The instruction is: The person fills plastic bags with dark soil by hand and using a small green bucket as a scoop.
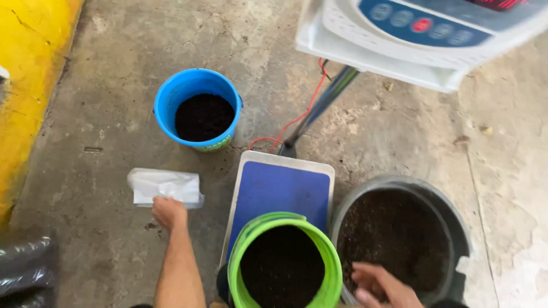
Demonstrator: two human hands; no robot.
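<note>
We're looking straight down at a concrete floor (399, 131). Our left hand (169, 211) is reaching out to a flat stack of clear plastic bags (165, 186) lying on the floor left of the scale; the fingers are curled down onto the near edge of the stack, touching it, but we can't tell whether they're actually pinching a bag or just pressing on it.

Our right hand (379, 285) is hovering at the near rim of the big grey tub (456, 228), fingers spread loose and open, gripping nothing. The tub is holding dark brown soil and is sitting just right of the scale.

The scale platform (279, 185), a blue mat in a metal frame, is lying between the bags and the tub. The green bucket (331, 256), filled with dark soil, is sitting on the platform's near end and overhanging it toward us. The scale's pole (319, 108) is rising from the far edge of the platform, with a thin red wire (305, 114) running beside it, up to the white display head (399, 40) at the top right.

The blue bucket (171, 102), soil low inside it, is standing on the floor beyond the bags, well apart from both hands. A yellow painted strip (28, 74) is running along the left edge, and crumpled black plastic (25, 265) is lying at bottom left.
</note>
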